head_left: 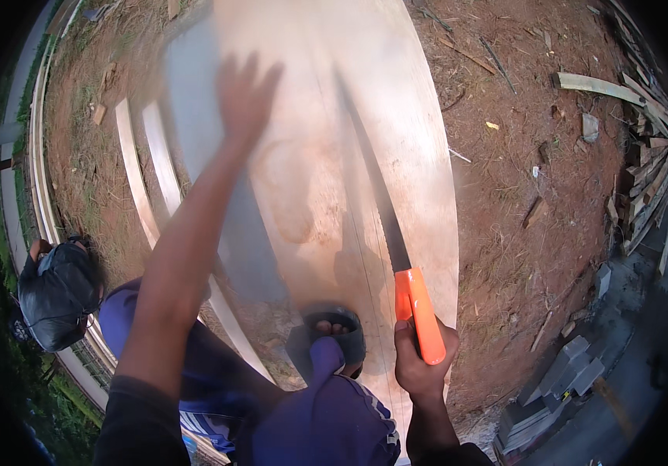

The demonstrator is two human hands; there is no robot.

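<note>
My right hand (425, 361) is wrapped round the orange handle of a handsaw (390, 221). Its long dark blade points away from me over a pale plywood sheet (423, 155). A thin dark line runs lengthwise along the sheet, left of the blade. Whether the teeth touch the wood I cannot tell. My left hand (244, 101), slightly blurred, has its fingers spread at the far left part of the sheet, holding nothing. My foot in a dark sandal (299, 349) is on the sheet's near part, below my bent knee.
Pale timber strips (136, 167) lie on the ground left of the sheet. A dark backpack (58, 295) is at the far left. Scrap wood (648, 194) is piled at the right, with grey blocks (563, 380) nearer me. Reddish soil surrounds the sheet.
</note>
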